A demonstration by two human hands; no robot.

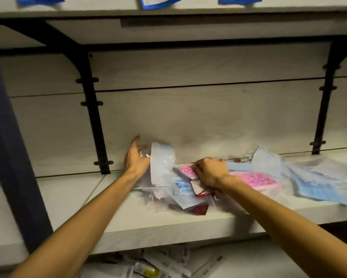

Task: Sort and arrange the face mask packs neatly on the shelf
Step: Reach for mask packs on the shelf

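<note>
Sorting stage: we see mixed clear-plastic face mask packs (180, 189) heaped mid pale wooden shelf (128, 223), nothing lined up yet. Left hand (135, 159) holds an upright clear pack of pale blue masks (161, 163); right hand (209, 172) grips a pink patterned pack (254, 180). Next, we judge: separate by colour, stack flat beside the loose blue packs (318, 187)

Jumbled heap of clear-wrapped face mask packs (188, 189), blue, pink and red, on the pale shelf (128, 223)
</note>
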